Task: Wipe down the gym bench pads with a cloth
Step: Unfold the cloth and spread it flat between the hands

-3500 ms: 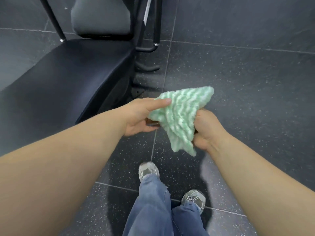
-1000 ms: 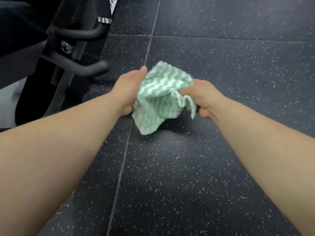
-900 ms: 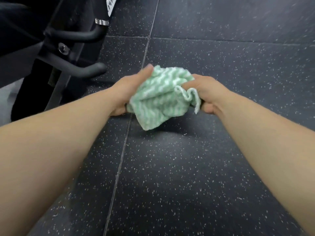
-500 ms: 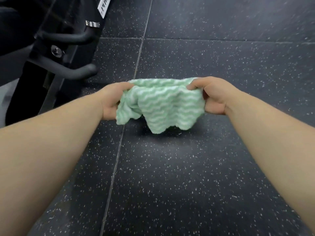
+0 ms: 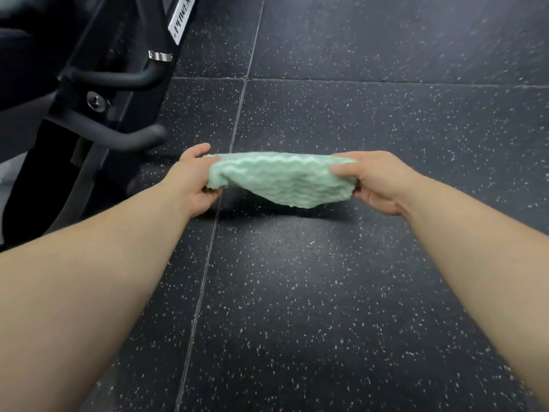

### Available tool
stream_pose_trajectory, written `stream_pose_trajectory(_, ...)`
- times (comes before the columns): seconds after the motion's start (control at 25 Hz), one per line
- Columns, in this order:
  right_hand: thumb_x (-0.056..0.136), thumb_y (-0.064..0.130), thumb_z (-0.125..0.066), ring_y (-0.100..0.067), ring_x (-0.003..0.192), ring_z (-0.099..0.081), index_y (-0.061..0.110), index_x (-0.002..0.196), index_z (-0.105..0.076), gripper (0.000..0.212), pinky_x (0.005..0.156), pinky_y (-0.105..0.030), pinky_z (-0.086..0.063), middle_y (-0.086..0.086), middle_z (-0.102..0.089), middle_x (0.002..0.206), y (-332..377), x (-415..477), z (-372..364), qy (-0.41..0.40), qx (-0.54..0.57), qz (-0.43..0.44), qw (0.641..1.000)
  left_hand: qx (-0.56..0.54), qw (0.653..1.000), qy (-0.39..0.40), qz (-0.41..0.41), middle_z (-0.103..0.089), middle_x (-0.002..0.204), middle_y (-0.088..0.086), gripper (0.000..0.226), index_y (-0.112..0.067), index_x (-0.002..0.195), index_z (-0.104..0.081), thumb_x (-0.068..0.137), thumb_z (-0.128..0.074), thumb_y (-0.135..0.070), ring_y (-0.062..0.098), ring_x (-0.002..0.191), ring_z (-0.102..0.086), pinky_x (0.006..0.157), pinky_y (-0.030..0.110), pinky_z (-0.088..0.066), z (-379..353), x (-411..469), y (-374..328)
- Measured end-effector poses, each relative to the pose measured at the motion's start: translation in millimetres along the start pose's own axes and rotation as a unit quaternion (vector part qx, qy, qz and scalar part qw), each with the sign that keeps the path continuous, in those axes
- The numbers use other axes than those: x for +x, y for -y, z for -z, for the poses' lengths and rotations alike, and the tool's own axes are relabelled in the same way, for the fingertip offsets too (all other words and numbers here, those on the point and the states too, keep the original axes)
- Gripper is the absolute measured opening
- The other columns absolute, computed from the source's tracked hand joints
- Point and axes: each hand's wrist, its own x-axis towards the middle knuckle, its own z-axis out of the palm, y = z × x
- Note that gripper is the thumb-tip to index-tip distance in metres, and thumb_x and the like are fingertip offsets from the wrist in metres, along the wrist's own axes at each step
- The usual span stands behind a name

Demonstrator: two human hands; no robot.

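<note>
Both forearms reach forward from the bottom corners, bare, converging toward mid-frame. Under them: dark floor (image 5: pixel 297 307) with white specks, one seam running up the middle-left, a cross seam further out.

Left hand (image 5: pixel 191 185) pinches the left edge of the cloth (image 5: pixel 282 181), thumb up top, fingers curled under. Right hand (image 5: pixel 375 181) clamps the right edge, thumb pressed across the top, fingers beneath. Both grips closed on fabric.

Cloth is green with white wavy stripes, stretched roughly flat between the two hands, held in the air above the floor, near edge sagging in a shallow curve. Its shadow falls on the floor just below. It touches nothing but the hands.

Further out, upper left: black bench frame (image 5: pixel 89 120), two dark tube handles sticking out toward the right, a bolt head between them, a metal band and a white label strip higher up, text unreadable. Cloth is apart from the frame, to its right. Any pad is too dark at the far left edge to make out.
</note>
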Motion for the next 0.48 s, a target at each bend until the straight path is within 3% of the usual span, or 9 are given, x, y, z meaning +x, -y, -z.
stream_pose_trajectory(0.08,0.075,0.023,-0.073,-0.030,0.099,-0.069,0.019,0.090,-0.077,0.016,0.095,-0.059,-0.047,-0.010,-0.075,0.097,-4,0,0,0.000,-0.115,0.006,0.993,0.057,0.997,0.015,0.049,-0.065,0.091,0.002,0.011,-0.019,0.099,-0.062,0.091,-0.060,-0.024,0.014,0.062,-0.062,0.052,0.024,-0.046,1,0,-1)
stream_pose_trajectory(0.16,0.069,0.032,-0.075,-0.027,0.086,-0.068,0.020,0.082,-0.076,0.019,0.088,-0.062,-0.049,-0.015,-0.074,0.095,-6,1,2,-0.046,-0.149,0.015,0.988,0.128,0.980,0.102,0.114,-0.070,0.081,0.004,0.034,-0.014,0.088,-0.067,0.083,-0.062,-0.047,0.017,0.061,-0.064,0.053,0.025,-0.048,2,-7,-4)
stream_pose_trajectory(0.2,0.069,0.033,-0.075,-0.024,0.075,-0.065,0.016,0.079,-0.073,0.020,0.079,-0.054,-0.056,-0.015,-0.073,0.088,-7,1,2,-0.080,-0.142,0.025,0.986,0.180,0.964,0.148,0.129,-0.070,0.082,0.004,0.040,-0.014,0.092,-0.067,0.079,-0.062,-0.051,0.017,0.063,-0.065,0.053,0.024,-0.049,2,-8,-3)
stream_pose_trajectory(0.24,0.072,0.031,-0.075,-0.019,0.061,-0.058,0.013,0.076,-0.069,0.019,0.063,-0.040,-0.059,-0.013,-0.069,0.074,-5,-1,4,-0.112,-0.143,0.033,0.983,0.230,0.947,0.185,0.131,-0.071,0.088,0.002,0.043,-0.018,0.104,-0.066,0.076,-0.065,-0.050,0.016,0.069,-0.067,0.058,0.025,-0.051,0,-9,-2)
stream_pose_trajectory(0.28,0.075,0.029,-0.074,-0.016,0.050,-0.046,0.013,0.076,-0.064,0.019,0.045,-0.026,-0.046,-0.008,-0.058,0.062,-4,-2,5,-0.132,-0.152,0.038,0.979,0.266,0.935,0.205,0.115,-0.071,0.098,-0.001,0.047,-0.024,0.116,-0.061,0.074,-0.068,-0.045,0.016,0.078,-0.068,0.066,0.027,-0.053,-1,-8,0)
stream_pose_trajectory(0.32,0.078,0.027,-0.073,-0.014,0.045,-0.035,0.014,0.077,-0.060,0.019,0.040,-0.019,-0.031,-0.003,-0.047,0.058,-4,-2,7,-0.142,-0.162,0.043,0.976,0.282,0.930,0.216,0.098,-0.071,0.104,-0.004,0.053,-0.030,0.122,-0.058,0.071,-0.071,-0.039,0.015,0.086,-0.069,0.073,0.029,-0.054,-2,-7,0)
stream_pose_trajectory(0.4,0.080,0.025,-0.071,-0.014,0.046,-0.029,0.014,0.080,-0.058,0.017,0.041,-0.019,-0.021,-0.001,-0.040,0.060,-3,1,11,-0.151,-0.159,0.055,0.974,0.311,0.916,0.242,0.074,-0.072,0.103,-0.005,0.050,-0.030,0.118,-0.061,0.069,-0.073,-0.028,0.013,0.085,-0.067,0.069,0.026,-0.053,-4,-6,-2)
stream_pose_trajectory(0.48,0.079,0.024,-0.071,-0.015,0.052,-0.034,0.013,0.085,-0.059,0.017,0.048,-0.024,-0.026,-0.002,-0.047,0.066,0,3,14,-0.165,-0.139,0.072,0.974,0.398,0.877,0.262,0.058,-0.073,0.096,0.002,0.043,-0.025,0.107,-0.069,0.065,-0.081,-0.025,0.015,0.077,-0.062,0.063,0.025,-0.045,-4,-4,-5)
